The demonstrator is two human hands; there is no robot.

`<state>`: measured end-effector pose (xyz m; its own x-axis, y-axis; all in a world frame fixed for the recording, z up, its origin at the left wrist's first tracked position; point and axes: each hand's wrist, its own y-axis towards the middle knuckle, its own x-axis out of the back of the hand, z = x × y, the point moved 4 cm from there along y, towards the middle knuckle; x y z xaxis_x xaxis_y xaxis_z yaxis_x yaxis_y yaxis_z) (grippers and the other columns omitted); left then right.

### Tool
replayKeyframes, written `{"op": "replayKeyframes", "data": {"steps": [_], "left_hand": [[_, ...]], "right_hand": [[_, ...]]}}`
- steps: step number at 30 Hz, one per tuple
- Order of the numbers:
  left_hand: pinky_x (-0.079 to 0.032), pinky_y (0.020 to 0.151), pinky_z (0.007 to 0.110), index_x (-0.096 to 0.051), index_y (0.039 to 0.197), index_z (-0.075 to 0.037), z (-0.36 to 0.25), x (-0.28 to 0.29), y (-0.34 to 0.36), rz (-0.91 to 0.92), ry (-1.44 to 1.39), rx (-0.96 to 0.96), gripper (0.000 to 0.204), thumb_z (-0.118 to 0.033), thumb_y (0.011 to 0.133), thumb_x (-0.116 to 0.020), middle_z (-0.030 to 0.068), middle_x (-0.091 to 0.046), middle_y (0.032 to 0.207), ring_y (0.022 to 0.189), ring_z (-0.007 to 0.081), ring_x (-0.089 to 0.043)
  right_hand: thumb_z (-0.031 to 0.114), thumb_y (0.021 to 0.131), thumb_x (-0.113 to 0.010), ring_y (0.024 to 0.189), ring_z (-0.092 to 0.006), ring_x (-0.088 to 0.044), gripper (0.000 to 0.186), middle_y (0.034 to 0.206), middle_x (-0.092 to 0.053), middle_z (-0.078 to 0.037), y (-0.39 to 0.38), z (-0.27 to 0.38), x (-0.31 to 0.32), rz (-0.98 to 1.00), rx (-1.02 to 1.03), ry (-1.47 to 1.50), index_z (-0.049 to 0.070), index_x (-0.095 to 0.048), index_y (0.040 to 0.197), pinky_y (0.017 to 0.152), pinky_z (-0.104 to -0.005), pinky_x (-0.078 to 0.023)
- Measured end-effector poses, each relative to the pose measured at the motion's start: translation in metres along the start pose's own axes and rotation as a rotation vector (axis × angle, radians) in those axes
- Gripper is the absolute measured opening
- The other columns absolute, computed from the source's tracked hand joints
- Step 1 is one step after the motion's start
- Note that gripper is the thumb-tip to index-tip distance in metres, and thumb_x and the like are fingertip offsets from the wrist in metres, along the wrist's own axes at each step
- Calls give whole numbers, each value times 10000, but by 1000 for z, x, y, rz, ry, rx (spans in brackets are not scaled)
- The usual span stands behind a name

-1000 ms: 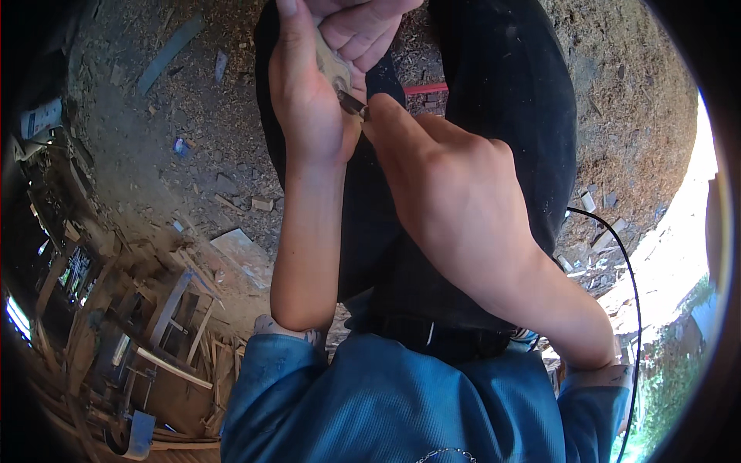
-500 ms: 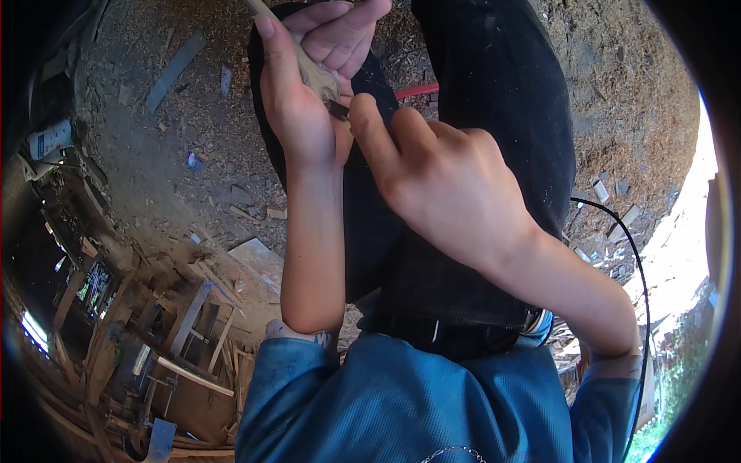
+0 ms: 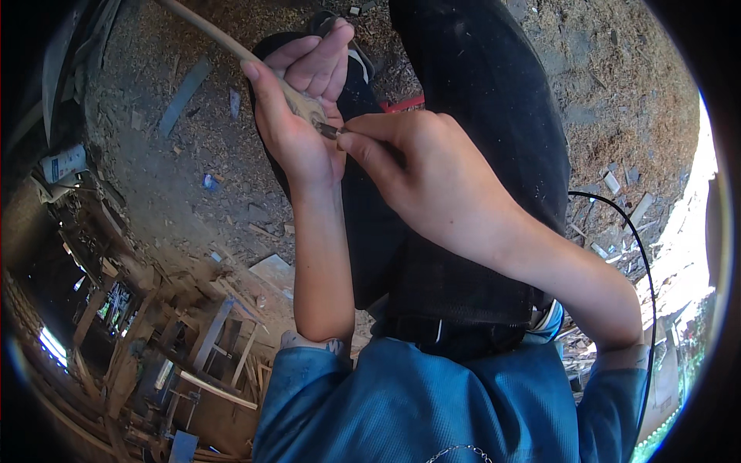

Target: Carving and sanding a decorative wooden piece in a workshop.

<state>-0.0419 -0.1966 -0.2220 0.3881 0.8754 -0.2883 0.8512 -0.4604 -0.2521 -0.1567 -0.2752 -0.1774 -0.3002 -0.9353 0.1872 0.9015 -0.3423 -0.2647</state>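
Covering most of the scene, the sawdust-strewn ground spreads from nine o'clock round to three, littered with chips and offcuts. Next in size, the person's dark trousers run from twelve o'clock down to the centre, and the blue shirt fills the six o'clock edge. A heap of scrap timber lies at about eight o'clock, and a thin black cable curves along the four o'clock side. Smaller again, the right hand sits just right of centre, fingers pinched shut on a small dark blade whose tip touches the wood. The left hand, at about eleven o'clock, is curled closed around a pale wooden stick, which slants from the palm up toward the eleven o'clock rim. Both hands meet above the trousers, touching at the stick's lower end.
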Motion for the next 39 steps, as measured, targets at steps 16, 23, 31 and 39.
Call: {"op": "replayKeyframes", "data": {"steps": [16,23,31,39], "left_hand": [[-513,1091,445,-536,1187,12,2,1,1,6,-48,-8,628,-532,1105,-234,305,-676,1205,1225,360,-645],[-497,1101,447,-527,1209,12,3,-3,0,17,-5,27,631,-543,1101,-246,293,-666,1242,1241,347,-636],[-483,1112,450,-525,1223,17,1,-2,-1,42,-5,18,631,-542,1101,-258,295,-659,1257,1255,350,-627],[-493,1102,444,-515,1234,12,1,-1,-1,29,-23,53,617,-536,1102,-264,298,-650,1272,1252,344,-629]], "right_hand": [[148,1023,-572,716,-317,-721,214,814,-705,-197,-3,-17,-13,-10,-38,248,-19,-695,1078,602,-428,-541],[117,883,-643,685,-268,-727,361,785,-684,-161,-16,0,-9,48,326,-698,-76,-651,1188,532,-367,-568],[118,956,-629,637,-283,-700,312,712,-654,-164,-9,-5,-5,10,173,-337,-10,-661,1239,570,-367,-551],[126,976,-609,700,-369,-701,216,763,-689,-238,1,-19,-3,42,-96,194,-34,-730,1054,688,-396,-566]]}}
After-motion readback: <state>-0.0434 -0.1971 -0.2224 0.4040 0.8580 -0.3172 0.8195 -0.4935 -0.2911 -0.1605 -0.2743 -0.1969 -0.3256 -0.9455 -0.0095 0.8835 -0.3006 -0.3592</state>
